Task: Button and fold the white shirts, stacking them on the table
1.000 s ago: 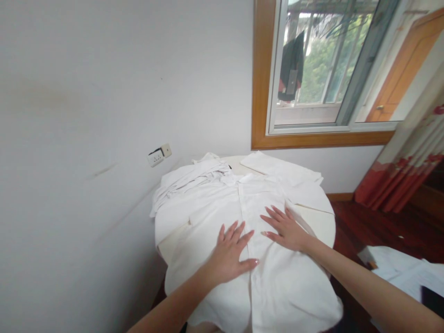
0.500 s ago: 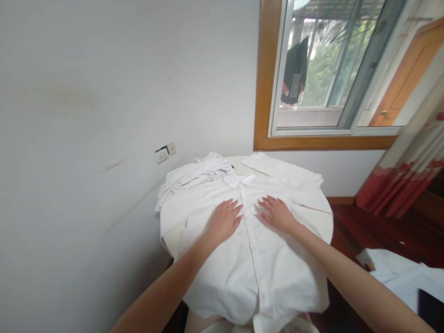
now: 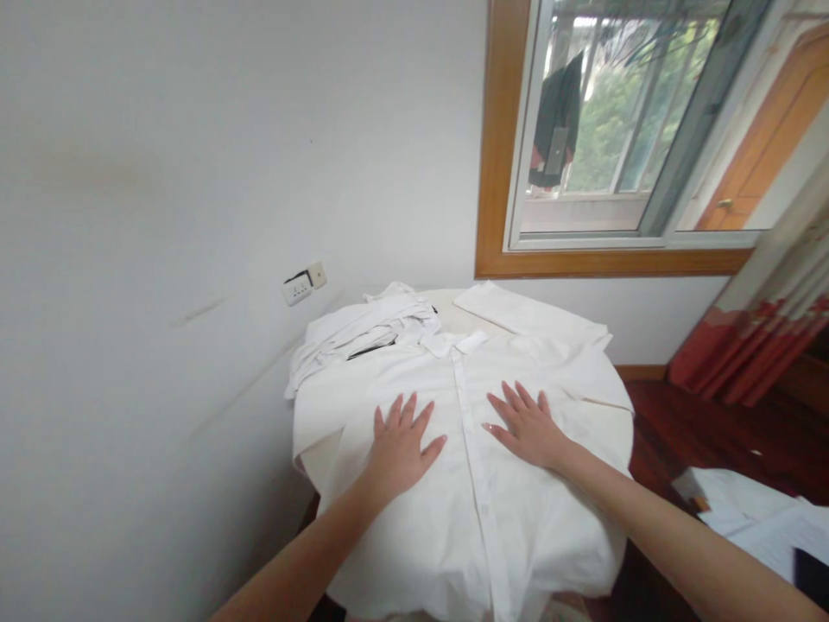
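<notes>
Left fingers point(image 3: 408, 413) and right fingers point(image 3: 503, 409) rest spread on a white shirt point(image 3: 431, 527).

The table point(image 3: 463, 316) is round and pale, and a big white shirt point(image 3: 453, 462) is spread out on it, under the left hand point(image 3: 401, 445) and the right hand point(image 3: 526, 432). Past the left hand sits a crumpled heap of white cloth point(image 3: 376, 318). Past the right hand, one long sleeve point(image 3: 528, 313) of the shirt lies up toward the far edge.
</notes>
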`<action>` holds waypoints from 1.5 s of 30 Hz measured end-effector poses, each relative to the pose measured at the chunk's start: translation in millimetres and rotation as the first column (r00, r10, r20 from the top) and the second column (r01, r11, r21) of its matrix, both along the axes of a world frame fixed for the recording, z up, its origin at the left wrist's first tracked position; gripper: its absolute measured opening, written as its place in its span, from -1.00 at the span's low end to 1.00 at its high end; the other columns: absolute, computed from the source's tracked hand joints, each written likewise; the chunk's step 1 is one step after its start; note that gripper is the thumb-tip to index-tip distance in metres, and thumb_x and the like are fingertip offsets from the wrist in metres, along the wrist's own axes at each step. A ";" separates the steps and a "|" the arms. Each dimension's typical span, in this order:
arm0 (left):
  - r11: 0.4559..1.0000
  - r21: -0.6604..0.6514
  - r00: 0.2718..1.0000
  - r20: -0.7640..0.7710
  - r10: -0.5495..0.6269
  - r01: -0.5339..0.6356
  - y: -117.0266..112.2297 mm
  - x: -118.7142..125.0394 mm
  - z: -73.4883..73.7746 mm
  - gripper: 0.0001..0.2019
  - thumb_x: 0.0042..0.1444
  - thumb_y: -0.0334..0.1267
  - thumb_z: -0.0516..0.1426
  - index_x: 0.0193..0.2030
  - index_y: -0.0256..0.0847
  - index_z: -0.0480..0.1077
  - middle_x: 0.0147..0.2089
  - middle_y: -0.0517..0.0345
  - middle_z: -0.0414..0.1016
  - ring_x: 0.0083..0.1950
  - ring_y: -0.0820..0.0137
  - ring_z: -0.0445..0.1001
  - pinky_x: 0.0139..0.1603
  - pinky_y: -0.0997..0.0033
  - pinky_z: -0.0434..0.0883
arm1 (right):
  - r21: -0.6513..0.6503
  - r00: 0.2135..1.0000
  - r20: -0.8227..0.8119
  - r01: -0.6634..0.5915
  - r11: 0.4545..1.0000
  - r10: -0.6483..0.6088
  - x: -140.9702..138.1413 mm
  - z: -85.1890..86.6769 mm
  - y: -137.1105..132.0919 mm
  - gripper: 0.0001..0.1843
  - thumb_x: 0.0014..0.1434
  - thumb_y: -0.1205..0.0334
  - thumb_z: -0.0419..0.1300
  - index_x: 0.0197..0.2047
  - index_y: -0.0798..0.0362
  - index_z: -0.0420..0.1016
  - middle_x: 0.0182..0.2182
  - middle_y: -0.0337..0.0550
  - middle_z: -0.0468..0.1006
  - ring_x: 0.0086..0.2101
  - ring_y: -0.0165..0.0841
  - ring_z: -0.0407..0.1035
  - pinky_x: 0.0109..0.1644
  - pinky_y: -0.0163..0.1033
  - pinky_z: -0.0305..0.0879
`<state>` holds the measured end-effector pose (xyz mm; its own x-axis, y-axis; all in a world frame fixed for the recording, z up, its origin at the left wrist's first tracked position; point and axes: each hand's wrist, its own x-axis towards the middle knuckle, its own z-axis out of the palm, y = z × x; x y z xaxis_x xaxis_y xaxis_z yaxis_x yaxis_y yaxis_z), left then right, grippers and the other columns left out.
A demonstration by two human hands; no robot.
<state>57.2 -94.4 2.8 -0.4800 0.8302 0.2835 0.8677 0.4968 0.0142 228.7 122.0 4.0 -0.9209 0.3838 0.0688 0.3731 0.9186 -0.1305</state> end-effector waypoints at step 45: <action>0.994 -0.016 0.993 -0.032 -0.113 0.112 78.3 -109.8 -11.6 -0.50 0.28 -0.05 -0.16 0.29 -0.13 0.17 0.37 0.03 0.09 0.39 0.22 0.03 0.37 0.08 0.01 | 0.015 0.971 -0.089 -0.220 0.975 0.220 -68.2 -6.3 -4.9 -0.25 0.23 -0.31 -0.23 0.38 -0.16 -0.06 0.36 -0.05 -0.14 0.33 -0.08 -0.29 0.31 0.21 -0.33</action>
<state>-52.7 -16.2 -8.8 -0.3739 0.8826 0.2851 0.9181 0.3958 -0.0213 160.5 117.0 -2.3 -0.9727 0.1719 0.1562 0.1488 0.9776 -0.1491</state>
